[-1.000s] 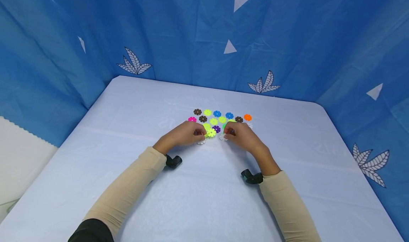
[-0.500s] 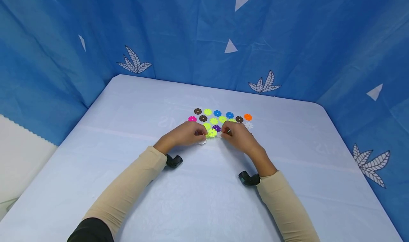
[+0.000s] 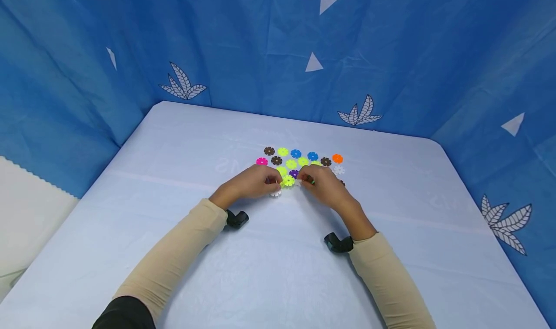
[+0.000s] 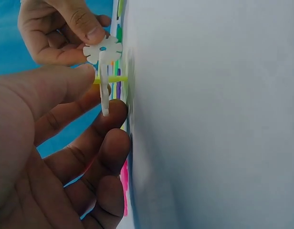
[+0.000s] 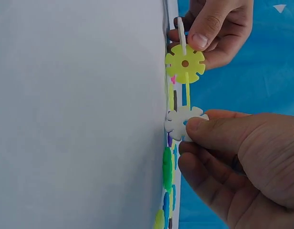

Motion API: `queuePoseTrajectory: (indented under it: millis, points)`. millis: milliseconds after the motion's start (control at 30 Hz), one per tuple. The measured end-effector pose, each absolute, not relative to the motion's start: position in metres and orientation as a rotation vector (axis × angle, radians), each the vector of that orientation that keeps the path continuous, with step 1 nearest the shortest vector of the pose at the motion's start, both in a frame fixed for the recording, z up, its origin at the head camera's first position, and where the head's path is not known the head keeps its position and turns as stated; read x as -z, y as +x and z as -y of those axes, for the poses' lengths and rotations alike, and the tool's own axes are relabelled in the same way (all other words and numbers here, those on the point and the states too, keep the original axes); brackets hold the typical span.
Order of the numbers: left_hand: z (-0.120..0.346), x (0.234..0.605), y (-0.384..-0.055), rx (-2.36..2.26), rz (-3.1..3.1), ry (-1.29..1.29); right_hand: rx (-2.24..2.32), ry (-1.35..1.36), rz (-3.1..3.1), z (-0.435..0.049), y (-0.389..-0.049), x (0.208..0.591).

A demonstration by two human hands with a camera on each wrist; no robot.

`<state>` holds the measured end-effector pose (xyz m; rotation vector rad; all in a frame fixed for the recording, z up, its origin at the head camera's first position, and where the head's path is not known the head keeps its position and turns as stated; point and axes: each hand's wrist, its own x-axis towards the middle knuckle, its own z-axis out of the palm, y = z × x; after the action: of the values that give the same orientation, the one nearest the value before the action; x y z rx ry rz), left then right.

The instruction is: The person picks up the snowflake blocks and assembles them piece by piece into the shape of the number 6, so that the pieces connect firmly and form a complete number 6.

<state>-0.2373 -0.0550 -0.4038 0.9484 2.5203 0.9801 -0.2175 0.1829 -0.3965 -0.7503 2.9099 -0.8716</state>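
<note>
1. One chain (image 5: pixel 187 78) of four linked discs, two white and two yellow, spans the hands at the frame's centre.
2. Left hand (image 3: pixel 255 182): thumb and finger pinch a yellow disc (image 5: pixel 177 69).
3. Right hand (image 3: pixel 323 185): thumb and finger pinch the white disc (image 5: pixel 176 126) at the other end.
4. Loose above them: two blue discs (image 3: pixel 296 154), one orange disc (image 3: pixel 337 158), one pink disc (image 3: pixel 262 161), one purple disc (image 3: pixel 294 174).
5. Every disc is thin, round, slot-edged.
6. Smooth white cloth (image 3: pixel 269 271) covers the table; creased blue fabric (image 3: pixel 243 44) fills the upper frame.
</note>
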Motion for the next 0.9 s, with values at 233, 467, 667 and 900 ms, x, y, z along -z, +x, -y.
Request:
queuePoseTrajectory:
  millis: [233,467,667,900]
  points:
    - [0.0551,0.4042,-0.2381,-0.981,-2.507,0.977,0.873,-0.804,-2.924,-0.1817,-0.2175,0.3989]
    - [0.0539,0.4014,-0.2366,-0.989,-2.506,0.921,0.826,-0.691,-2.947,-0.1822,-0.2171,0.3980]
    - [0.0523,0.4022,-0.2365,-1.030,-2.508,0.892,0.770,-0.668,-2.967,-0.1829,-0.2172,0.3984]
    - [0.0506,0.4032,-0.2382,-1.066,-2.502,0.917,0.812,-0.767,-2.938,-0.1821,-0.2171,0.3988]
